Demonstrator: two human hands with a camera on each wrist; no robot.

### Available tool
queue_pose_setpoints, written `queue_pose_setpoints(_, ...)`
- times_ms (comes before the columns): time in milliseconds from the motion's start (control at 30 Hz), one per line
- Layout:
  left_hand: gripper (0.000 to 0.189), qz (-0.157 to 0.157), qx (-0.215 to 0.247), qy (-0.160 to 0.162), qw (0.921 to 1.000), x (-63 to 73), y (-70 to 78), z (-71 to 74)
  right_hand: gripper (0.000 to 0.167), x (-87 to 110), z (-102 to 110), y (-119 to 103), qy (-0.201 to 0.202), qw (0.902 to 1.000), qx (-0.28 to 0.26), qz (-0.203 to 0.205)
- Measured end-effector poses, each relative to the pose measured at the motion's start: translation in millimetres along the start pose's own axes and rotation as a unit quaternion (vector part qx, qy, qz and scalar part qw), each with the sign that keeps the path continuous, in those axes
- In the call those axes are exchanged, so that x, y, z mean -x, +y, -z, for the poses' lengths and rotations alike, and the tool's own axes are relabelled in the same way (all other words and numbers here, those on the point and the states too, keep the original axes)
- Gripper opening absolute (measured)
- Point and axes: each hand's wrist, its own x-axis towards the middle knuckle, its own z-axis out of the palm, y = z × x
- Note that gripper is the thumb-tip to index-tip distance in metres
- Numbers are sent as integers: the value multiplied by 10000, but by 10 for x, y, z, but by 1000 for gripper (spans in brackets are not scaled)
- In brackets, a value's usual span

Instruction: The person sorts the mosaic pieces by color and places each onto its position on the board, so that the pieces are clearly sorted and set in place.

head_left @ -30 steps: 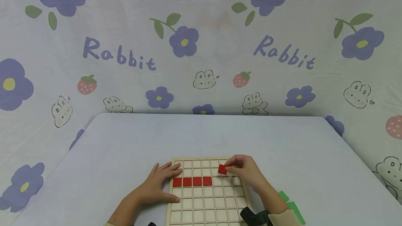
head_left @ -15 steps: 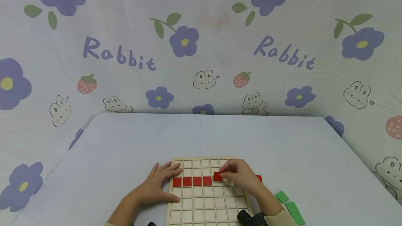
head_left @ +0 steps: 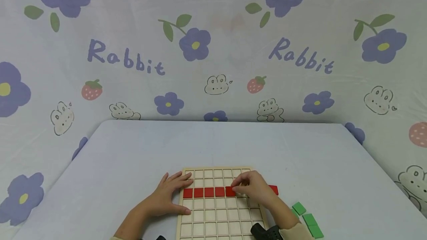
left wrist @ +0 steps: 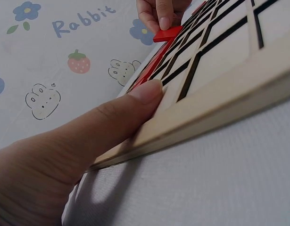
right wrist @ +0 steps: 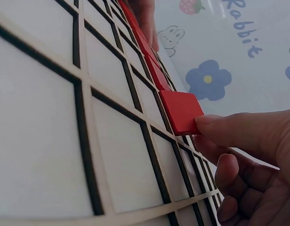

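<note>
Left hand (head_left: 168, 195), head view: is spreading its fingers over a gridded wooden board (head_left: 209, 216).
Right hand (head_left: 253, 188), head view: is pinching a square red tile (head_left: 229, 192) beside four set tiles (head_left: 208, 192).
Thumb (left wrist: 130, 106), left wrist view: is resting on pale wood.
Red tile, right wrist view: is showing a smooth face over slim ridges.

Grid board (head_left: 210, 216) cut off below

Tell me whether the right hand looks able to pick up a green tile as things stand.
Probably not just now: the right hand pinches a red tile. Once freed, it likely could, as the green tiles lie close by with nothing seen on top.
</note>
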Motion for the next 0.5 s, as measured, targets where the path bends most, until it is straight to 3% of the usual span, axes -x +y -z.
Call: queue_pose_setpoints(500,84,-18,35,-17,10000,-6,-1,5,8,-5,-31,37,-24,9988,411,253)
